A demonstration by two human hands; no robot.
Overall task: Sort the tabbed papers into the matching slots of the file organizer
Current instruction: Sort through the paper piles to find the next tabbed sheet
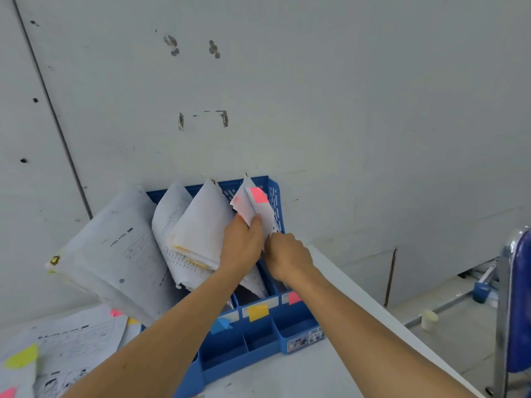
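Note:
A blue file organizer (258, 337) stands on the white table against the wall, its front labels blue (220, 325), yellow (258, 312) and pink (293, 298). Papers lean in its slots. My left hand (242, 244) grips a bundle of papers with a pink tab (258, 195) at the rightmost slot, thumb on the sheets. My right hand (287, 255) is curled just right of it, at the lower edge of the same papers; whether it pinches them is hidden.
Loose printed sheets (71, 346) with pink, yellow and green tabs lie on the table at lower left. A large sheet (115, 251) leans out of the organizer's left side. The table edge (373, 305) runs diagonally right; a blue chair (517, 297) stands beyond it.

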